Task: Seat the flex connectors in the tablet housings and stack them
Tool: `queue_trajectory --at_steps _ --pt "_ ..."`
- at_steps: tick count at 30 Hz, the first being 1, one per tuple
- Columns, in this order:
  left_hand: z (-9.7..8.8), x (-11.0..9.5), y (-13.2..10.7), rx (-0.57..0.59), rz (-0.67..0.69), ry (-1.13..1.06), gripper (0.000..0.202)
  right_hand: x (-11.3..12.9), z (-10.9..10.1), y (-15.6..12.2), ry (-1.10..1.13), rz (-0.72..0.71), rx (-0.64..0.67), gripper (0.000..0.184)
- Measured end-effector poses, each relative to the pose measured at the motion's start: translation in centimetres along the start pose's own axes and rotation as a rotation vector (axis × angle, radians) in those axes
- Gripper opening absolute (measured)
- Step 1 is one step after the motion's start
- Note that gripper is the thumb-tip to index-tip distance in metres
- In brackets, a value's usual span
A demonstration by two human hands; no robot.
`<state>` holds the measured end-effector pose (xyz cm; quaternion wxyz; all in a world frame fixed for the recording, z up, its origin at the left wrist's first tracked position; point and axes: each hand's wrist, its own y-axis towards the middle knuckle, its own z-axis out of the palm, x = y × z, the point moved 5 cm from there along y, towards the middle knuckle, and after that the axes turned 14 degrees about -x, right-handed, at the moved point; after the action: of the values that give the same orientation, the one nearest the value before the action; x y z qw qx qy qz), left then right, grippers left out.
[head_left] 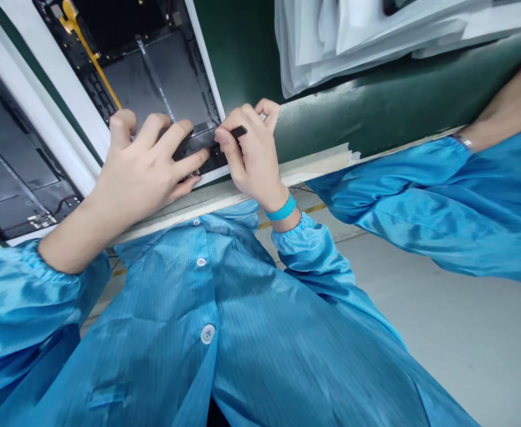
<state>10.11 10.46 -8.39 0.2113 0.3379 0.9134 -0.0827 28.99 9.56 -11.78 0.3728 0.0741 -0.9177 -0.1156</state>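
Note:
An opened tablet-like device [178, 71] lies in a white frame at the table's front edge, with grey flat panels, black parts and a yellow ribbon cable [92, 56] showing inside. My left hand [147, 157] rests over its near end, fingers bent and spread, fingertips on or just above the dark parts there. At the device's near right corner, my right hand [255, 151] pinches a small black strip [239, 131] between thumb and fingers. Most of the strip is hidden by the fingers, so its exact kind does not show. A blue band [281, 207] circles my right wrist.
Another opened device [15, 160] lies to the left in its own white frame. White sheets or bags [331, 41] are piled on the green table mat [246, 53] at the back right. Another person's sleeve [442, 201] and hand [504, 110] are at the right edge.

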Motion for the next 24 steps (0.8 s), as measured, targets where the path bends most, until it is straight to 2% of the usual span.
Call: queue_trajectory --at_steps 4,11,16,24 --pt "0.02 0.32 -0.15 0.006 -0.021 0.001 0.043 -0.48 -0.02 -0.20 0.041 0.076 -0.006 0.068" --pt "-0.19 0.08 -0.23 -0.030 0.010 -0.018 0.043 -0.90 0.36 -0.34 0.079 0.121 -0.003 0.068" --pt "-0.13 0.18 -0.11 -0.014 -0.041 -0.042 0.041 -0.64 0.24 -0.24 0.086 0.109 -0.003 0.069" --pt "-0.02 0.26 -0.13 -0.003 -0.048 -0.033 0.041 -0.89 0.27 -0.44 0.066 0.100 -0.029 0.068"
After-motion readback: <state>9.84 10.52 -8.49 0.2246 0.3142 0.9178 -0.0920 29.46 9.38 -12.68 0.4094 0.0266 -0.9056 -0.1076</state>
